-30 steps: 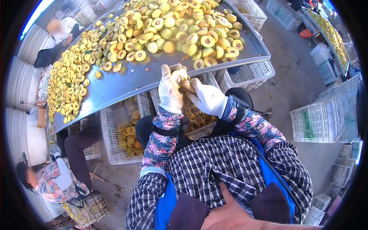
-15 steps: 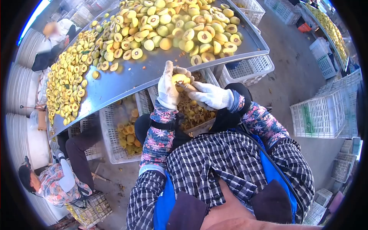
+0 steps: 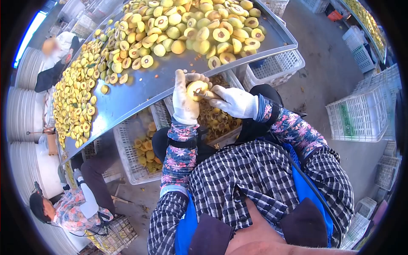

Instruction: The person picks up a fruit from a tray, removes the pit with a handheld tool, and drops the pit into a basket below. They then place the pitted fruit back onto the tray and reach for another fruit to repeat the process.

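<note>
In white gloves, both my hands meet just off the near edge of the metal table. My left hand is closed around a yellow peach half, its cut face with the dark pit hollow turned toward my right. My right hand grips a pitting tool with a brownish handle, its tip at the middle of the cut face. The tip's exact shape is too small to make out. Beneath my hands, a white crate holds many cut peach pieces and scraps.
Halved peaches are heaped across the metal table. Another crate with peach halves stands below its edge. White crates are stacked at the right. A seated co-worker is at the lower left, another person at the upper left.
The peach half has turned in my left hand, so its cut face shows more. The tool stays at its centre. The whole view has shifted slightly.
</note>
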A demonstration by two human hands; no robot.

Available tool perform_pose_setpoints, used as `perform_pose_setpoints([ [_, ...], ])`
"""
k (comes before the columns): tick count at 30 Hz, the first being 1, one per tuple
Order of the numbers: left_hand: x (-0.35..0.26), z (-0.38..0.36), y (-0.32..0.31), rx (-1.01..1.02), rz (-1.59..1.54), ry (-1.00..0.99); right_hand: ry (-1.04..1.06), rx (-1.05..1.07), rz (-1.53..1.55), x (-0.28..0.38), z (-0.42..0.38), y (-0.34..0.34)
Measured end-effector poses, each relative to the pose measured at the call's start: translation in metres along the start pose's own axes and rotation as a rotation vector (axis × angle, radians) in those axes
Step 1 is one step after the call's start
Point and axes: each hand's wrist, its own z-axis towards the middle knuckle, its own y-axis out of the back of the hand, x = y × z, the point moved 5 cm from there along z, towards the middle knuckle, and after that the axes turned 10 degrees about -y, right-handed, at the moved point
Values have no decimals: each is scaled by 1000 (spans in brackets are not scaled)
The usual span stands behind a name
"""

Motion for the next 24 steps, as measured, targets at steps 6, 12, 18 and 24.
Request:
perform_pose_setpoints([
  [6, 2, -7, 1, -11, 159, -16, 16, 3, 3, -3, -3, -15],
  [12, 2, -11, 0, -102, 110, -180, -275, 379, 857, -5, -10, -37],
  [18, 7, -7, 0, -139, 44, 63, 7, 22, 254, -12, 1, -37],
  [24, 4, -6, -5, -44, 206, -32, -404, 482, 1119, 3, -21, -43],
])
